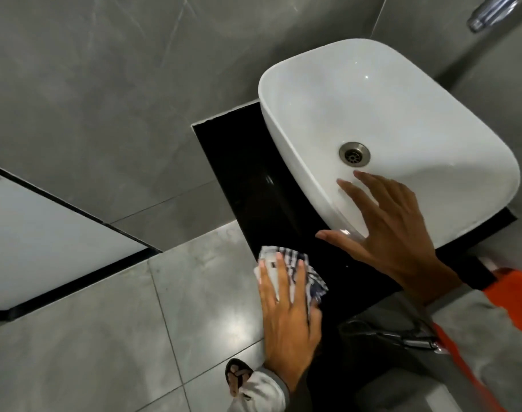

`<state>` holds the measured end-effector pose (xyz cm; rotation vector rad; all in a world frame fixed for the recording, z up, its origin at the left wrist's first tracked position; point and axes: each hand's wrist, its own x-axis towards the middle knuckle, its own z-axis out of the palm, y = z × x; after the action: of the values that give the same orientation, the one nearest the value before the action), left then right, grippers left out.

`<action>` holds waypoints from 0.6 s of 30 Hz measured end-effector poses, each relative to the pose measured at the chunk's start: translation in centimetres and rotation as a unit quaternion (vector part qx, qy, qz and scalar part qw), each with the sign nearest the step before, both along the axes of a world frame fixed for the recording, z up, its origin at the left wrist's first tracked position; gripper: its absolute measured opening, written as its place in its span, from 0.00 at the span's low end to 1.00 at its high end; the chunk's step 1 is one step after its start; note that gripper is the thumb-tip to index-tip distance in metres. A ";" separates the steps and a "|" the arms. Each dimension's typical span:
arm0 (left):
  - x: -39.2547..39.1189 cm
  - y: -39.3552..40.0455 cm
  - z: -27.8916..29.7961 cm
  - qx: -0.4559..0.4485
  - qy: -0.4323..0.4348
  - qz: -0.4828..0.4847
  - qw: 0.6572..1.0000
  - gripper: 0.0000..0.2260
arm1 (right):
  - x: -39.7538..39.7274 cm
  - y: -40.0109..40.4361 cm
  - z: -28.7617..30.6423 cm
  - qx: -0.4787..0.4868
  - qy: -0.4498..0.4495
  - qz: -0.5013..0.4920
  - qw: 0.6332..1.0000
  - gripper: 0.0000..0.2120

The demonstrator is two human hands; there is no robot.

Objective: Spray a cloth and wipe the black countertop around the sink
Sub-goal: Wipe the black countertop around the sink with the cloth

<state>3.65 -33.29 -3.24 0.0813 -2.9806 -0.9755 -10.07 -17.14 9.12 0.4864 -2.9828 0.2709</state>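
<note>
— Two hands are in view. What sits furthest toward nine o'clock?

— A flat white panel (45, 242) with a black edge strip, smooth and matte, set against grey marbled wall tiles (105, 84). Below it, large glossy grey floor tiles (90, 337) with thin pale grout lines catch the light.

— And moving toward the centre?

— At about six o'clock, a foot in a dark strapped sandal (237, 376) stands on the floor. Just above it the left hand (286, 316), fingers flat and spread, presses down on a crumpled checked cloth (295, 272), white with dark blue lines. It is not clenched; the palm and fingers pin the cloth against the near left corner of the black countertop (247, 173), right at its edge.

— What is the countertop like?

— Polished black, mirror-glossy, a long slab running from eleven o'clock toward five o'clock.

— And the sink?

— A white ceramic vessel sink (372, 93), a rounded rectangle with thin walls, resting on the countertop, with a round brushed-metal drain (354, 153) in its bowl.

— The other hand?

— The right hand (396, 233) lies open over the sink's near rim, fingers splayed, grasping nothing; thumb tip pointing toward nine o'clock. Its sleeve (491, 337) is grey with an orange band.

— Anything at one o'clock?

— A blurred chrome fitting (491, 11) at the top corner; I cannot tell what it is.

— Any writing or labels?

— None readable.
</note>
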 end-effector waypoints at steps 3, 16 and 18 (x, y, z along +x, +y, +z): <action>-1.0 -1.0 0.2 -0.092 0.054 -0.118 0.987 0.32 | 0.5 0.0 -0.2 0.051 -0.005 0.018 0.998 0.50; -32.9 -19.2 1.5 -0.212 0.050 -0.167 0.962 0.38 | 0.5 2.0 -2.2 0.112 0.097 0.064 0.987 0.44; -34.7 -20.1 -0.1 -0.144 0.047 -0.091 0.984 0.35 | 0.5 1.9 -2.5 0.097 0.098 0.056 0.989 0.43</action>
<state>-31.08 -53.37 -3.38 -0.2339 -3.0420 -0.5293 -9.60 -15.22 6.60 0.6604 -2.8066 -0.0571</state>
